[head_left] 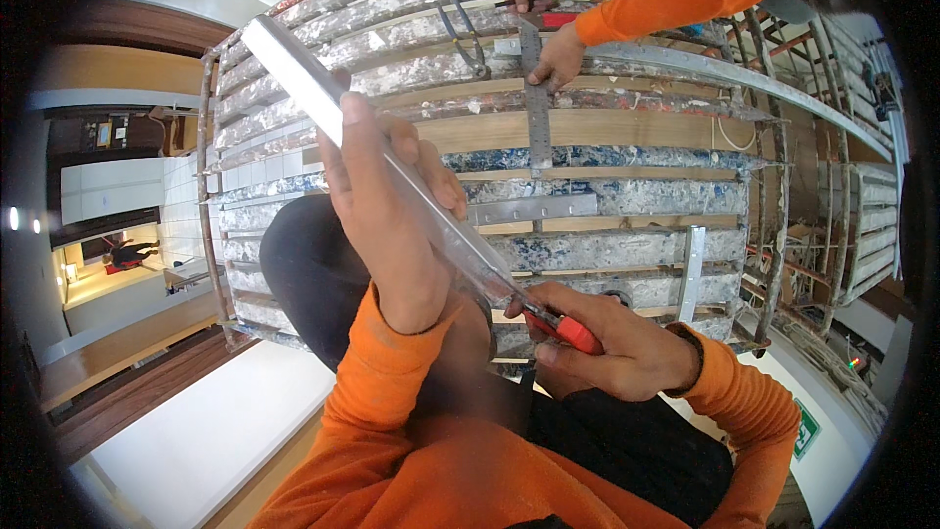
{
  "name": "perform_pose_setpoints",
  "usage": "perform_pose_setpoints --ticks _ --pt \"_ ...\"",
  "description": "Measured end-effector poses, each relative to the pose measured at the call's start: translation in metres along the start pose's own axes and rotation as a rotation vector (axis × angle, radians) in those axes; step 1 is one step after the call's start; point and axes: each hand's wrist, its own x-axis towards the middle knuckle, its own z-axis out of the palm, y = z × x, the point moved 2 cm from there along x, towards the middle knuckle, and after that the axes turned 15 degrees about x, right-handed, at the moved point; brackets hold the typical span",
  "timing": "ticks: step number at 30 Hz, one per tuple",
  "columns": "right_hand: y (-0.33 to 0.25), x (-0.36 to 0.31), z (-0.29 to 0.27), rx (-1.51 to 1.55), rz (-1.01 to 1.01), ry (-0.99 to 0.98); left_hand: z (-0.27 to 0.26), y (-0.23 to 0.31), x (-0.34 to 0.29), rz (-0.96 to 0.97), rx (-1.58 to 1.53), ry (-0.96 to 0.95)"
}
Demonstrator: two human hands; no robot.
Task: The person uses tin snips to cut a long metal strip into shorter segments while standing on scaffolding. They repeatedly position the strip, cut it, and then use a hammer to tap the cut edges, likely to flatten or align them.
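Note:
A shiny metal channel (294,67) slants from the upper left down toward my right hand. My left hand (387,220) is closed around its middle, thumb up along the side. My right hand (627,345) grips red-handled tin snips (580,335). Their jaws meet the near end of the channel; whether the blades are parted is too small to tell. Below the channel are my knees in dark trousers. Beyond my hands, a co-worker's hand (558,57) presses a metal square ruler (539,122) against a long metal channel (676,64), and the other hand holds a thin dark marking tool.
Paint-spattered slats (636,198) form the platform, with gaps between them. Pincers (470,47) lie near the co-worker. Short metal pieces lie on the slats: one flat (548,206), another strip (691,274) at right. Scaffold poles (774,235) stand along the right edge.

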Motion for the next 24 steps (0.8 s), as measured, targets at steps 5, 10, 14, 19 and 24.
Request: perform_pose_setpoints --ticks 5,10,14,19,24 --pt "0.003 -0.001 0.005 0.102 0.043 0.047 0.003 -0.001 0.0 0.002 -0.015 -0.003" --pt "0.005 -0.001 0.006 0.075 0.047 0.061 0.005 0.002 -0.001 0.033 0.03 0.005" --pt "0.014 -0.002 0.01 0.155 0.068 0.102 0.007 0.003 -0.001 0.032 0.033 -0.031" --pt "0.019 -0.003 0.015 0.182 0.033 0.128 0.009 0.001 -0.002 0.034 0.04 -0.054" --pt "0.027 -0.004 0.017 0.121 -0.055 0.131 0.011 0.0 -0.002 0.012 0.054 -0.051"
